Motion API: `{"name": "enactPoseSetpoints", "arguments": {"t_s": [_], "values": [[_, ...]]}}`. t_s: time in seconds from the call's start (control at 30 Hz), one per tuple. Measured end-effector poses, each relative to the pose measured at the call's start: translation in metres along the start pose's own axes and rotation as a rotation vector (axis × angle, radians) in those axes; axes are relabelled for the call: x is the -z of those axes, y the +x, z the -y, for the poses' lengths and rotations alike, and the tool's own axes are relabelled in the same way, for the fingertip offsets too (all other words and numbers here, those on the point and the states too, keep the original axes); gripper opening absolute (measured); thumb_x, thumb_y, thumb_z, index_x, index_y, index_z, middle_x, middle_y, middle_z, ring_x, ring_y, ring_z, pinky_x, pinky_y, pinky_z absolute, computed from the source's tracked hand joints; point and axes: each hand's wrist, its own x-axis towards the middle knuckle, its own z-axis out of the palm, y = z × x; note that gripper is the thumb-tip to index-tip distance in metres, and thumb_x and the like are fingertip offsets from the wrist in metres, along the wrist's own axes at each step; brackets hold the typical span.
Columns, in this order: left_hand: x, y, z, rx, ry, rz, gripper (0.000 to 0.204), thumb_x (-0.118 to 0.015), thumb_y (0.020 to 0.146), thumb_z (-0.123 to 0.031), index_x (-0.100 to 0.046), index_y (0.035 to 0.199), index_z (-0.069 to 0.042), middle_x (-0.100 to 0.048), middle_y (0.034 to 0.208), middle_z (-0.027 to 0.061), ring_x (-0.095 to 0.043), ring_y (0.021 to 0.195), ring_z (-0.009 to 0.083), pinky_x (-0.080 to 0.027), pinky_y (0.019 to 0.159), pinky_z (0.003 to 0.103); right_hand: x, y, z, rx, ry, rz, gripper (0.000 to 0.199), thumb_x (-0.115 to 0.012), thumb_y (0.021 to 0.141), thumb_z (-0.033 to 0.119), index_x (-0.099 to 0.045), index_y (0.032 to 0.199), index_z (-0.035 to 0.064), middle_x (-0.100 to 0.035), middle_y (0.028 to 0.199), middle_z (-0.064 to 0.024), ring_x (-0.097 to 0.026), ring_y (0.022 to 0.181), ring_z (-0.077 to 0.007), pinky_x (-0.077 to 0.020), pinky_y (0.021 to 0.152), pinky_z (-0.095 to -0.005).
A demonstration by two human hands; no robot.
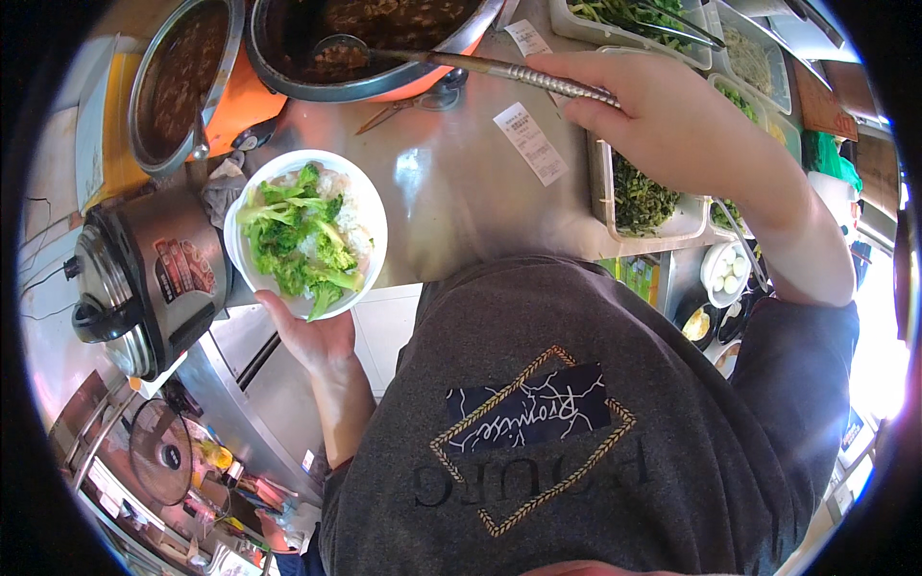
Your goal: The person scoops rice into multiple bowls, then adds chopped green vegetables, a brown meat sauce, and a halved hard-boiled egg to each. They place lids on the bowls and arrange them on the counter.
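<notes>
My left hand (325, 338) holds a white bowl (378, 197) from below, its thumb along the near side. Leafy green vegetables (303, 235) lie over white rice (355, 216) in it. My right hand (629, 96) is wrapped round the ribbed metal handle of a ladle (499, 69). The ladle's scoop, with some brown food in it, is inside a large orange pot (336, 93) of dark brown stew at the far side. The bowl is nearer to me than that pot, apart from the ladle.
Left of the large pot stands a second stew pot (144, 130), with a rice cooker (168, 269) below it. Scissors (418, 102) and a paper slip (531, 144) lie on the metal counter (451, 192). At right are a tub of chopped greens (642, 197) and a bowl of eggs (727, 274).
</notes>
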Motion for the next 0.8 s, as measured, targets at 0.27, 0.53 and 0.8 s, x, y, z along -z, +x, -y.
{"name": "enactPoseSetpoints", "arguments": {"t_s": [0.27,0.53,0.8], "values": [[0.007,0.000,0.001,-0.019,0.007,-0.026,0.072,-0.056,0.090,-0.055,-0.033,0.148,-0.019,-0.035,0.151,0.0077,-0.034,0.138,0.0311,-0.030,0.112,0.055,0.014,0.003,0.009,-0.116,0.018,0.151,0.040,-0.057,0.090,0.012,-0.056,0.131,0.0090,-0.066,0.111,-0.0176,-0.064,0.097,-0.0324,-0.0484,0.085,-0.0364],[0.008,0.002,0.001,-0.004,0.023,0.013,0.074,-0.058,0.089,-0.055,-0.032,0.148,-0.019,-0.035,0.151,0.0078,-0.034,0.138,0.0307,-0.030,0.112,0.054,0.007,0.011,-0.002,-0.088,0.103,0.130,0.042,-0.057,0.091,0.011,-0.054,0.133,0.0064,-0.066,0.112,-0.0149,-0.064,0.097,-0.0220,-0.0477,0.086,-0.0328],[0.009,0.002,0.001,-0.003,0.008,-0.004,0.073,-0.059,0.089,-0.053,-0.033,0.148,-0.018,-0.035,0.151,0.0080,-0.034,0.138,0.0309,-0.030,0.112,0.055,-0.001,0.011,-0.010,-0.010,0.092,0.028,0.036,-0.055,0.091,0.021,-0.060,0.125,0.0098,-0.066,0.102,-0.0194,-0.064,0.093,-0.0379,-0.0493,0.084,-0.0431]]}}
